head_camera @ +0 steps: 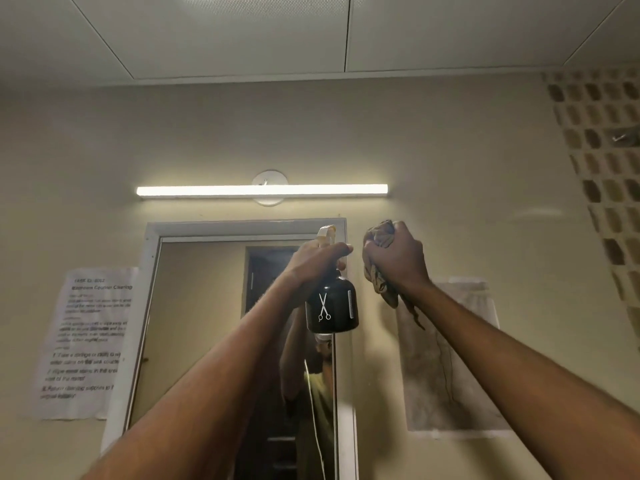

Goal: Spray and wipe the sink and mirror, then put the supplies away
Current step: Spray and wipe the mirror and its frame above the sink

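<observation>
A white-framed mirror (194, 306) hangs on the beige wall ahead. My left hand (317, 261) grips the neck of a black spray bottle (331, 311) with a white scissors mark, held up in front of the mirror's upper right corner. Its pale nozzle pokes out above my fingers. My right hand (394, 256) is raised just right of the mirror and clenches a crumpled tan cloth (381, 289), whose end hangs down below the fist. The sink is out of view.
A lit tube light (261, 190) is mounted on the wall above the mirror. A printed instruction sheet (86, 341) is taped left of the mirror, and a stained paper (446, 358) to its right. Brown mosaic tiles (602, 168) cover the right wall.
</observation>
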